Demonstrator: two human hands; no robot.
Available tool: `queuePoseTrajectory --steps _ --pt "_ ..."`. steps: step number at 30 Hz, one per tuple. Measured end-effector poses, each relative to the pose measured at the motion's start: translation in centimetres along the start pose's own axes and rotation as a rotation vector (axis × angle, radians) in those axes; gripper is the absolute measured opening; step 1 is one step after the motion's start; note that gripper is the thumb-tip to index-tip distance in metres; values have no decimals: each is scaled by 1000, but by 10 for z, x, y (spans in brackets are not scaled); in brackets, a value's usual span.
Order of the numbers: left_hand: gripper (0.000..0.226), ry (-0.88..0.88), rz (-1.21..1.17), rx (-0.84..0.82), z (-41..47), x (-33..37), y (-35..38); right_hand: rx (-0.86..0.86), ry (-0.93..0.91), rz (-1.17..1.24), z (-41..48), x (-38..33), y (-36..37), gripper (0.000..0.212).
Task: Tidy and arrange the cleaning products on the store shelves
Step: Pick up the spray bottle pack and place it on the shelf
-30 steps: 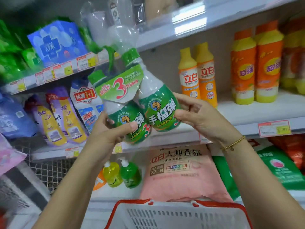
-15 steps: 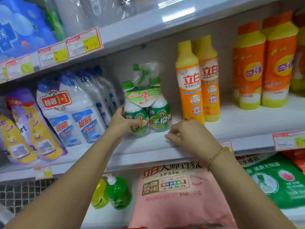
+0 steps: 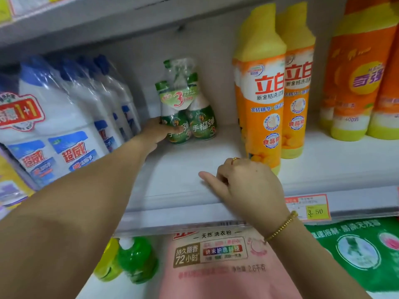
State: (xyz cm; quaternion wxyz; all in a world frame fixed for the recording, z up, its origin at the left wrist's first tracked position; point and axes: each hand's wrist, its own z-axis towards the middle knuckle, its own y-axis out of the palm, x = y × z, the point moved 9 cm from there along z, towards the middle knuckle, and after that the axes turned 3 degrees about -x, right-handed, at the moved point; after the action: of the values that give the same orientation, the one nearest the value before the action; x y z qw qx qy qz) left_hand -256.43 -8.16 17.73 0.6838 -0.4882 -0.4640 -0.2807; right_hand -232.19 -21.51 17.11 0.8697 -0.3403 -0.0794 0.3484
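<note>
A plastic-wrapped pack of green spray cleaner bottles [image 3: 194,117] stands upright deep on the white middle shelf [image 3: 194,165], between the blue-capped white bottles and the yellow-orange bottles. My left hand [image 3: 158,131] reaches far in and grips the pack's lower left side, thumb across the front label. My right hand [image 3: 244,186] rests on the shelf near its front edge, fingers loosely curled, index finger pointing left, holding nothing.
Blue-capped white cleaner bottles [image 3: 71,126] crowd the left. Tall yellow-orange dish soap bottles [image 3: 265,100] stand right of the pack, more orange bottles [image 3: 358,83] beyond. Below hang a pink detergent bag [image 3: 222,264], a green bag [image 3: 356,251] and small green bottles [image 3: 133,260]. A price tag [image 3: 308,208] marks the shelf edge.
The pack went from being held in both hands in front of the shelf to standing far back on it. My right hand let go and now rests on the shelf front.
</note>
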Motion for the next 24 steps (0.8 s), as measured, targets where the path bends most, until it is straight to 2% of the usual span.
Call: queuePoseTrajectory --steps 3,7,11,12,13,15,16,17,19,22,24 --pt "52 -26 -26 -5 14 -10 3 12 -12 -13 -3 -1 -1 57" --pt "50 -50 -51 88 15 -16 4 49 -33 -14 -4 -1 -3 57" --pt "84 -165 -32 118 -6 -27 3 48 -36 67 -4 -1 -5 57" --pt "74 -147 43 103 -22 -18 6 36 -23 84 -5 1 -6 57" --pt "54 -105 187 101 -34 -6 8 18 -15 105 -6 2 -8 56" --pt "28 127 369 140 -69 31 13 -71 21 191 -5 5 -11 52" --pt "24 271 329 132 -102 51 19 -147 68 247 -5 9 -14 52" --pt "25 399 248 96 -134 63 27 -201 111 274 -8 14 -22 53" --pt "38 540 154 -46 -204 79 55 -203 119 256 -21 21 -57 52" --pt "44 556 118 -313 -298 75 119 -291 61 118 -68 37 -113 59" --pt "37 532 142 -500 -349 63 171 -449 106 29 -120 65 -138 49"
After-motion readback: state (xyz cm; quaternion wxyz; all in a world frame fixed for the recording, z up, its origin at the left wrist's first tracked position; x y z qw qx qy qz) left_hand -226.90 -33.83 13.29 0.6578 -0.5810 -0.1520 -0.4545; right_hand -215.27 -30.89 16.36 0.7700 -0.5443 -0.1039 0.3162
